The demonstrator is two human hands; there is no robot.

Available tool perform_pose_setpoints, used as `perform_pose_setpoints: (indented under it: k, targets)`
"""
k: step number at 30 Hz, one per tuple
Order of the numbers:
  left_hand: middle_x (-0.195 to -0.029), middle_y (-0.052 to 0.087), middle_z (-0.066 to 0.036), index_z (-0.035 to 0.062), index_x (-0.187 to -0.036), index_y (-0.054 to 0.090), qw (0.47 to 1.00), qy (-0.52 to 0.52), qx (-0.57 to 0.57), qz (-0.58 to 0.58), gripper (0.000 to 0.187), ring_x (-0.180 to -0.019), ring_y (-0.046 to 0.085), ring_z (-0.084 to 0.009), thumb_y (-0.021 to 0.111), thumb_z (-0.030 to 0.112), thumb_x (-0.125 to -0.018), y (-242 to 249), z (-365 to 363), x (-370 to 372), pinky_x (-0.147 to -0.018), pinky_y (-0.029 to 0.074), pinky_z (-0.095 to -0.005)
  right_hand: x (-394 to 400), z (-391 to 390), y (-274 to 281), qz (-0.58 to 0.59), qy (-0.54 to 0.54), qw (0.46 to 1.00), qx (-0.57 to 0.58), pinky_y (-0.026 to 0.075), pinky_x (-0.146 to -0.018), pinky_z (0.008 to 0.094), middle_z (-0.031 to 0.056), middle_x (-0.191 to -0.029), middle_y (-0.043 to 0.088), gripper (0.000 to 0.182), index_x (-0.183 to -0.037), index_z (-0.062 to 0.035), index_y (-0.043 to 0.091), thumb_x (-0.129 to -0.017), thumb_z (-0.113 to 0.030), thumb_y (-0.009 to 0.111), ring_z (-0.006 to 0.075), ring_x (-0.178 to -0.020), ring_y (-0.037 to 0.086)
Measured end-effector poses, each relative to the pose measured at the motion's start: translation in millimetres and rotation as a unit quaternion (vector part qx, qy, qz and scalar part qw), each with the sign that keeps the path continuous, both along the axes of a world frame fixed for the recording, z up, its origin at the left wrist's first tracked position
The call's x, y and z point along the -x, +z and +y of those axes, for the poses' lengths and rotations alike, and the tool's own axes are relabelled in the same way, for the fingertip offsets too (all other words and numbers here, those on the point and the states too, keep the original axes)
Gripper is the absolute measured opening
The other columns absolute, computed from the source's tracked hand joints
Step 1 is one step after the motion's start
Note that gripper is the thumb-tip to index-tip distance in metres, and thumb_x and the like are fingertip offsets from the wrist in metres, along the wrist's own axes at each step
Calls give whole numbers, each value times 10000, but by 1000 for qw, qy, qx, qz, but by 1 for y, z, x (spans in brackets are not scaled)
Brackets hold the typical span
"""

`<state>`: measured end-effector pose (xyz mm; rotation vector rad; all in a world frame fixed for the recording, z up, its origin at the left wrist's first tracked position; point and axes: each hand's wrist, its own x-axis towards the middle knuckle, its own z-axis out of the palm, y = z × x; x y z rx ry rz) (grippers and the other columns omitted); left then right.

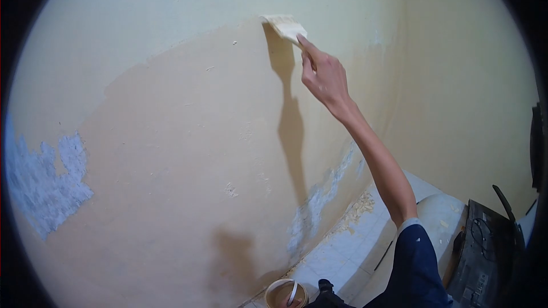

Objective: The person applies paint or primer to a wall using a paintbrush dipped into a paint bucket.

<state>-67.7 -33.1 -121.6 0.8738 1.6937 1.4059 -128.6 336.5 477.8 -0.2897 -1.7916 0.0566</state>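
Observation:
A wide, flat paintbrush [287, 27] is in my right hand [326, 77], its handle hidden in my closed fingers. The bristle end meets the upper wall, at the border between a darker tan area [188, 102] and the paler surface above it. Below the brush falls the long shadow of my arm. At the bottom edge is a small bucket [268, 296] with a white handle [293, 292] standing up. A skin-toned patch, my left hand [289, 303], shows at the bucket's near side, mostly cut off by the frame; its fingers appear closed on the bucket.
Bluish-white patches [51, 185] mark the wall at left and low on the right. Flakes [357, 211] lie along the wall's foot on the tiled floor [337, 251]. A dark shoe [325, 286] shows below. A black flat panel with cables [482, 251] stands at right.

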Motion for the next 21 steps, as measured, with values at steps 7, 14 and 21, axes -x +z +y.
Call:
perform_pose_setpoints:
  k: [7, 14, 21]
  targets:
    - [-1356, 450, -105, 85, -1384, 407, 992, -9, 123, -11, 584, -1235, 447, -252, 628, 333, -904, 32, -2, -2, -1009, 389, -356, 0, -3, -34, -89, 4, 995, 49, 463, -603, 425, 163, -692, 600, 448, -1270, -115, 559, -830, -90, 476, 326, -630, 586]
    - [-1227, 506, -92, 54, -1375, 413, 993, -24, 106, -38, 604, -1114, 487, -208, 621, 367, -902, 33, -6, -4, -949, 410, -325, -22, -8, -10, -58, -13, 998, 34, 469, -608, 424, 171, -693, 605, 415, -1235, -104, 585, -834, -98, 477, 340, -650, 596]
    - [-1097, 561, -79, 23, -1365, 420, 993, -35, 110, -35, 630, -993, 526, -163, 614, 401, -900, 36, -11, -8, -890, 432, -295, 8, 7, -43, -80, 40, 996, 23, 481, -632, 444, 179, -726, 618, 473, -1304, -116, 519, -833, -103, 477, 355, -654, 598]
